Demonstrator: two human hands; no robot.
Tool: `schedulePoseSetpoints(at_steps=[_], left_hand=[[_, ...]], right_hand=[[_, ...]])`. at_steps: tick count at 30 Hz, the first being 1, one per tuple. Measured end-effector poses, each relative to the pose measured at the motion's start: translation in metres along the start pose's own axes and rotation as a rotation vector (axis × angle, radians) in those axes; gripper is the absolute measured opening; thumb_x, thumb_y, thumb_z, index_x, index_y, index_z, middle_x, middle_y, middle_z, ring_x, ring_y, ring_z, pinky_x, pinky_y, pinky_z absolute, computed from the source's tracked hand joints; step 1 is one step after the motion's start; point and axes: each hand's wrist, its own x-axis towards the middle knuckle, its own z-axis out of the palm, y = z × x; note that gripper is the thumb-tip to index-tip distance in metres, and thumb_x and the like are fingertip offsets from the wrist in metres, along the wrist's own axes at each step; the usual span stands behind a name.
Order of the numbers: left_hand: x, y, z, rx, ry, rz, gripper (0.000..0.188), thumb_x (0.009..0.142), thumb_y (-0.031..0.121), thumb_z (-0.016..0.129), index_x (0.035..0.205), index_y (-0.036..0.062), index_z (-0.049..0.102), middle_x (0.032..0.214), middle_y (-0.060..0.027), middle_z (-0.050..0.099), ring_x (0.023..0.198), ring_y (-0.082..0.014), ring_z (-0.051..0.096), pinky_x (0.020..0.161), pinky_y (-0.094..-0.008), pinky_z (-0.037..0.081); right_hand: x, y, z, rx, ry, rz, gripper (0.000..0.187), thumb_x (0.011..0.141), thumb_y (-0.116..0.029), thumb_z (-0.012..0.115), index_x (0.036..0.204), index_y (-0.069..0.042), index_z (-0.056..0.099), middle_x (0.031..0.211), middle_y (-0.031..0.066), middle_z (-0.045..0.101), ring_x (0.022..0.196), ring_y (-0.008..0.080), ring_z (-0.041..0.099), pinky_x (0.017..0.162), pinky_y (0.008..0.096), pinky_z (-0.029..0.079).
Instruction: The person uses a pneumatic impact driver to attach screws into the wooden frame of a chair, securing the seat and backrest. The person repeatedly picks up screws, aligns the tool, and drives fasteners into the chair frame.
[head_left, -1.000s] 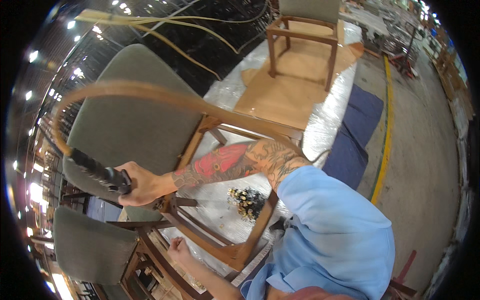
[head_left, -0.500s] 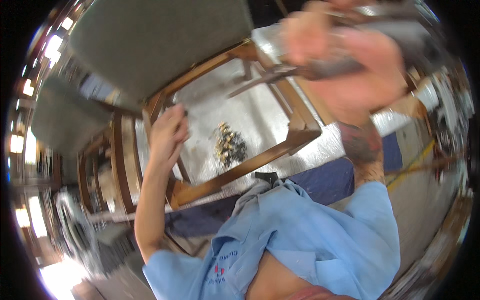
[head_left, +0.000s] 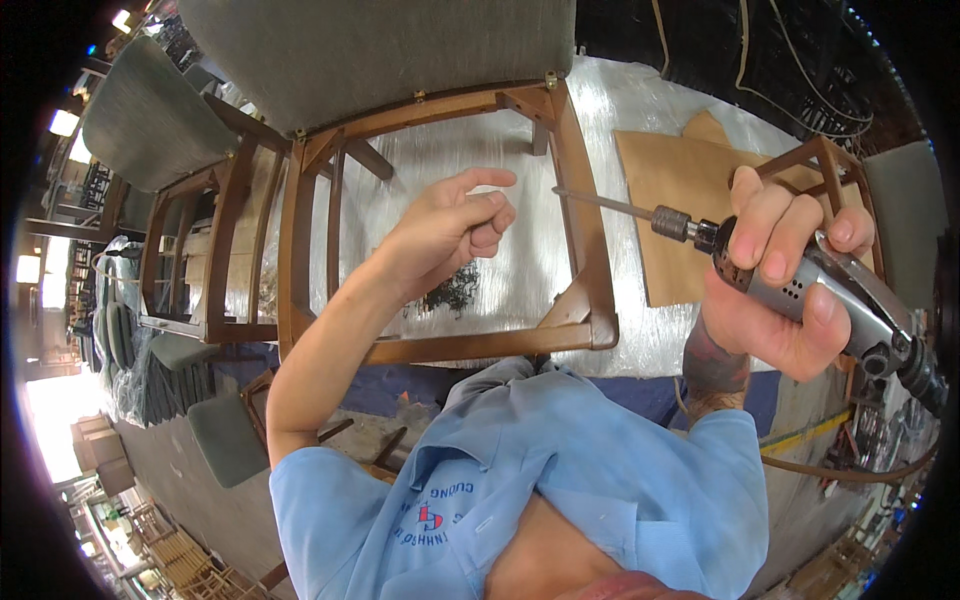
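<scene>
Right hand (head_left: 750, 325) at three o'clock, fingers wrapped around power driver (head_left: 785, 293), bit (head_left: 602, 201) pointing between nine and ten. Left hand (head_left: 450, 230) near centre, index extended toward three, other fingers curled; cannot tell if anything is inside. Below hands, wooden chair-seat frame (head_left: 480, 345), grey backrest (head_left: 400, 60) at twelve. Beneath, partly hidden by left hand, small dark pile (head_left: 452, 290). Cardboard sheet (head_left: 690, 175) at two.

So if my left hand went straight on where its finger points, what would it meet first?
Your left hand would likely meet the bit first, its tip just ahead in the picture; depth is unclear, so it might miss and reach the chair rail.
</scene>
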Motion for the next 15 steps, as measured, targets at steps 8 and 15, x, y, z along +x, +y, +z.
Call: schedulePoseSetpoints(at_steps=[8,15], left_hand=[[0.029,0.014,0.018,0.002,-0.184,0.042,0.027,0.097,0.029,0.059,0.105,0.0035,0.060,0.082,-0.0026,0.062,0.070,-0.0064,0.051,0.069,-0.0224,0.046],[0.048,0.015,0.032,0.056,-0.175,0.061,0.029,0.098,0.033,0.058,0.101,0.0045,0.062,0.080,-0.0005,0.062,0.072,-0.0065,0.055,0.071,-0.0223,0.047]], right_hand=[[0.008,0.026,-0.042,0.169,-0.109,-0.004,0.042,0.085,-0.025,0.055,0.124,-0.012,0.044,0.083,0.0058,0.058,0.075,0.0195,0.056,0.072,0.0338,0.032],[0.008,0.038,-0.061,0.210,-0.086,0.025,0.042,0.085,-0.024,0.055,0.123,-0.012,0.042,0.081,0.0055,0.058,0.075,0.0198,0.056,0.072,0.0341,0.032]])
